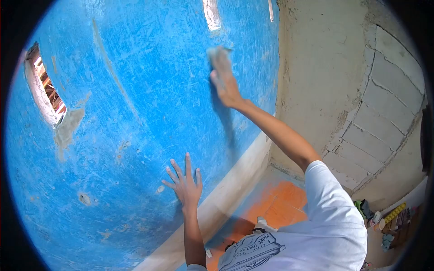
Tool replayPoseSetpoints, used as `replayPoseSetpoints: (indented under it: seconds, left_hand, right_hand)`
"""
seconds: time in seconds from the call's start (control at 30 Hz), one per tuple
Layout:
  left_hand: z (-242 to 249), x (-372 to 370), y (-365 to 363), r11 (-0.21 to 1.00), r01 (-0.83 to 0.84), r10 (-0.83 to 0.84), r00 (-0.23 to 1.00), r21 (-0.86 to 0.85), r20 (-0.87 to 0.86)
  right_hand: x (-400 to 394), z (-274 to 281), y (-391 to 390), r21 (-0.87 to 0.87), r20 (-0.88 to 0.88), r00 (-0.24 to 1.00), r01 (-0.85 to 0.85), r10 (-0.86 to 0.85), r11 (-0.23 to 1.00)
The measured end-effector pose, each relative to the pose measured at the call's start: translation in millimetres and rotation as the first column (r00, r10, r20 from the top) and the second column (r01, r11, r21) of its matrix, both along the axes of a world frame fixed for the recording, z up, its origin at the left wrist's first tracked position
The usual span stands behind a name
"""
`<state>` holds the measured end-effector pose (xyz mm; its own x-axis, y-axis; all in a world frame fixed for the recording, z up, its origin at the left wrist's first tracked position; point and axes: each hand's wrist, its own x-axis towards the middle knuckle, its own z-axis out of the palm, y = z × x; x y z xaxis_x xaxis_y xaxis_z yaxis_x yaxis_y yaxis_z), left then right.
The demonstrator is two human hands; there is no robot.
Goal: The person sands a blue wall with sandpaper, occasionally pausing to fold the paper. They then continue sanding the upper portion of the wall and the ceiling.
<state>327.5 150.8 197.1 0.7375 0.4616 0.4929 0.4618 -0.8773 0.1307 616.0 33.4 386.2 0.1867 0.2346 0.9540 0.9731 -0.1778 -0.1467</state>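
The right hand (224, 83) pressed one grey sanding pad (219, 58) high against the scuffed blue plaster wall (135, 90), fingers closed on it; the left hand (186, 183) lay splayed flat below, holding nothing.

The only lettering stands on the white short-sleeved cotton shirt (316, 235), in a dark printed panel (251, 252) low on its front; two short words in white script show there, too warped and small to read for certain
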Motion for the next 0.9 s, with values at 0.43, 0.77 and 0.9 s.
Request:
replayPoseSetpoints:
  seconds: [0.43,0.77,0.9]
  left_hand:
    - [-8,2,0,0.997,-0.003,0.000,1.000,0.077,0.029]
    - [-3,1,1,0.998,0.022,-0.025,0.998,0.059,0.051]
    - [-4,2,2,1.000,0.007,-0.008,1.000,0.029,0.026]
  right_hand:
    - [34,15,1,0.239,-0.109,0.987,-0.093,0.121,0.967]
    - [20,36,20,0.328,-0.046,0.996,-0.062,0.082,0.943]
    - [-37,9,20,-0.082,0.314,0.949,-0.013,0.038,0.997]
